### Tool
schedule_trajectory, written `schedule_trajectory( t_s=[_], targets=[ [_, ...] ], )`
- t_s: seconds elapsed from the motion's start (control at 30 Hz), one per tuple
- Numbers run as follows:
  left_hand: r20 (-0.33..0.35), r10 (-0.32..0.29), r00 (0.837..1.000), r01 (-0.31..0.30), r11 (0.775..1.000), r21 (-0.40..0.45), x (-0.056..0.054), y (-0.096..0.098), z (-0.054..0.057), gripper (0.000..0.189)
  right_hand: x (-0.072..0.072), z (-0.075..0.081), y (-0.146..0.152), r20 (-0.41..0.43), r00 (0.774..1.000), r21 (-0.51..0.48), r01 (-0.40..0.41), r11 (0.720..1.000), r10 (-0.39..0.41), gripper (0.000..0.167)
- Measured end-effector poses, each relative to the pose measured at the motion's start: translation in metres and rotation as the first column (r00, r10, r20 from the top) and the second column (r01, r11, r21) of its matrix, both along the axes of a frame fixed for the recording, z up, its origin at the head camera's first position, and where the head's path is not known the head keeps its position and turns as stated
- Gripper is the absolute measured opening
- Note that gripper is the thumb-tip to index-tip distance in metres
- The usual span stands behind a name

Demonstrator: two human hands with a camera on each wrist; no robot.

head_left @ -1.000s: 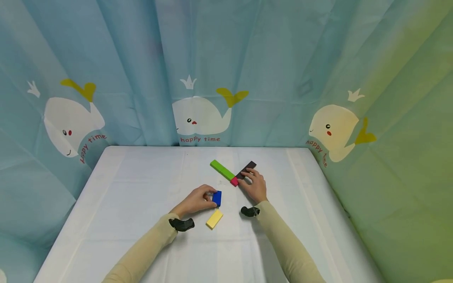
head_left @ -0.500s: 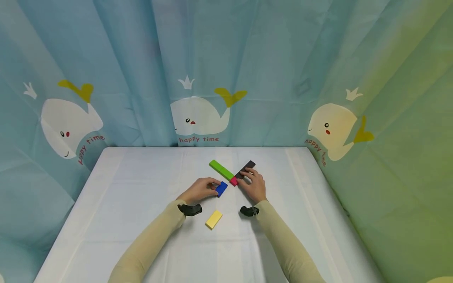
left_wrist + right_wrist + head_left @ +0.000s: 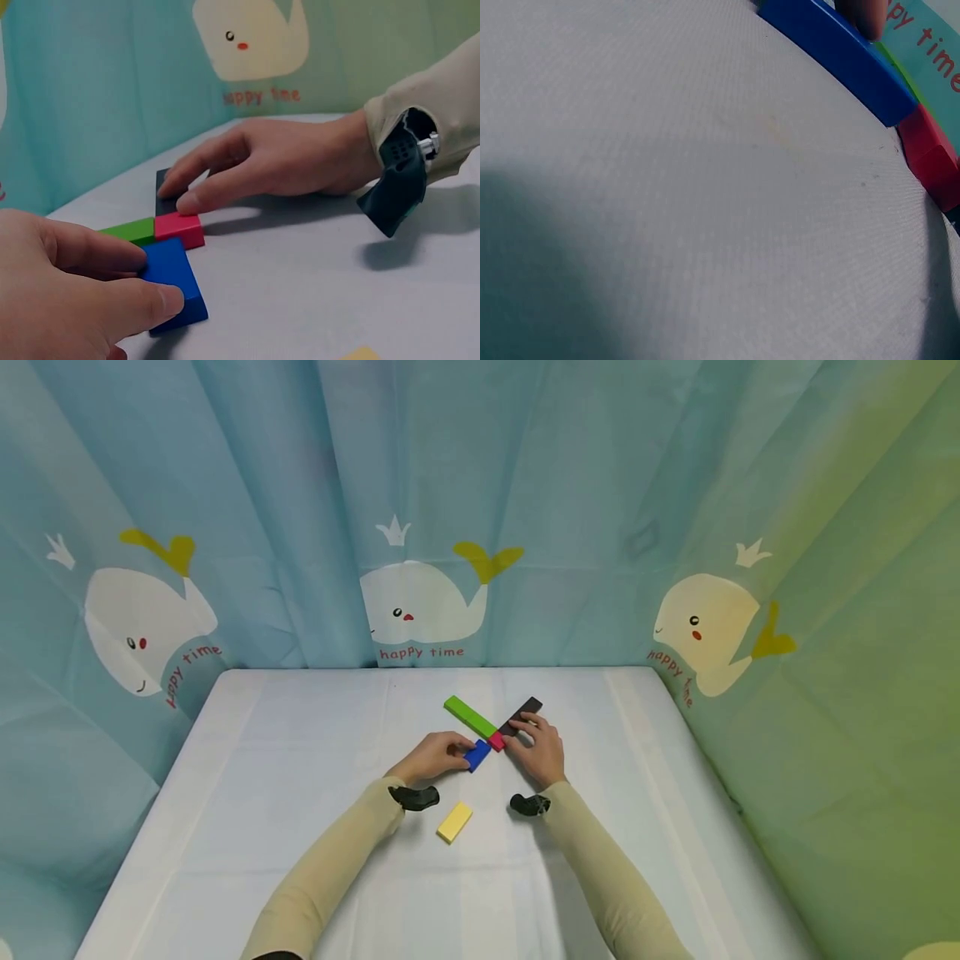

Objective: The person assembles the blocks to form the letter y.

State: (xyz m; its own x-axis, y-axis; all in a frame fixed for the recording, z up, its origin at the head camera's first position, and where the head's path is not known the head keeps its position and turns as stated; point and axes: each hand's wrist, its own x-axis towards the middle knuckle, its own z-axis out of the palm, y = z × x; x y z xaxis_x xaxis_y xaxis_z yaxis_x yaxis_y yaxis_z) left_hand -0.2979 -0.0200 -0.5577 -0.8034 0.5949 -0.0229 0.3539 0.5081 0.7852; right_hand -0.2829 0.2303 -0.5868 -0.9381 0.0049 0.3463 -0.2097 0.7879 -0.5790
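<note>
My left hand (image 3: 433, 756) pinches a blue block (image 3: 477, 756) between thumb and fingers, low over the table. One end of this block meets a small red block (image 3: 927, 154) in the right wrist view. From the red block, a long green block (image 3: 469, 716) runs toward the back left and a long black block (image 3: 525, 713) toward the back right. My right hand (image 3: 542, 752) rests on these pieces, thumb at the red block and fingertips on the black one, which it partly covers. A yellow block (image 3: 454, 822) lies alone nearer the front.
A white cloth (image 3: 300, 727) covers the table under the blocks. Behind it and along the sides hang blue and green curtains (image 3: 585, 527) with whale prints. A black wrist device (image 3: 529, 805) sits at the right cuff.
My left hand has carried the blue block away from beside the yellow block, forward and slightly right, turning it until its end meets the red block. My right hand has stayed in place.
</note>
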Motion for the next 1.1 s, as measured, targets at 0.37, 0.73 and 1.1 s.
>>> schedule_trajectory(
  t_s=[0.37, 0.73, 1.1],
  targets=[
    [0.017, -0.008, 1.0, 0.008, 1.0, -0.007, 0.001, 0.009, 0.0, 0.035, 0.001, 0.001, 0.0, 0.006, 1.0, -0.011, -0.005, 1.0, 0.006, 0.04],
    [0.024, 0.023, 0.999, -0.022, 0.999, -0.028, 0.001, 0.014, -0.002, 0.037, 0.001, 0.001, 0.0, 0.027, 1.0, -0.017, -0.007, 1.0, 0.007, 0.041],
    [0.043, 0.028, 0.999, -0.028, 1.0, -0.009, 0.002, 0.014, -0.001, 0.035, 0.0, 0.0, 0.0, 0.009, 1.0, -0.018, -0.008, 1.0, 0.008, 0.04]
  ],
)
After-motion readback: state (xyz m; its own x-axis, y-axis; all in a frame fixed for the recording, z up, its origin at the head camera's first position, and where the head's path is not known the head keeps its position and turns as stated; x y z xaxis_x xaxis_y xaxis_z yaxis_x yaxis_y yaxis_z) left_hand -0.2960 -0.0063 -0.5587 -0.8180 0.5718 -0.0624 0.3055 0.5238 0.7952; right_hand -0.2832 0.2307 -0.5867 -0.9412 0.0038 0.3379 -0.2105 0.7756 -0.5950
